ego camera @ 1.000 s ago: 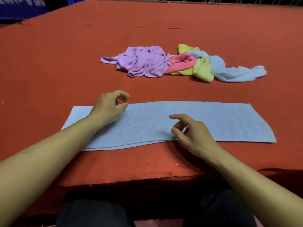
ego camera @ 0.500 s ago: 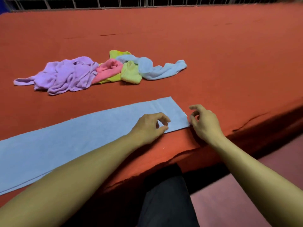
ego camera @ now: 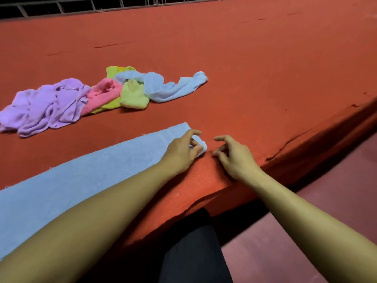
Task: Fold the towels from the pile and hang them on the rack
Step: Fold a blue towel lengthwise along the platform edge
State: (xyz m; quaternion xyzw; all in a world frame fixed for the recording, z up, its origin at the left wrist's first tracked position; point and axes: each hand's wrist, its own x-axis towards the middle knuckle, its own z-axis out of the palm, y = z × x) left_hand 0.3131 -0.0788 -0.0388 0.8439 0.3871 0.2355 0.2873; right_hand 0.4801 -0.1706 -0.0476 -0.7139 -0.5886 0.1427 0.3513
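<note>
my left hand [ego camera: 183,152] pinching near corner of folded blue towel [ego camera: 85,180], my right hand [ego camera: 232,158] loose, holding nothing, just beside it, towel pile [ego camera: 81,99] well behind on red table [ego camera: 265,78]

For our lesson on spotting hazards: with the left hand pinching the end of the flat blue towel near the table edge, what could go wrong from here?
1. Only the left hand pinches a corner of the blue towel; the right hand holds nothing, so the fold may come out skewed.
2. The towel lies close to the table edge; dragging it could let it slide off.
</note>
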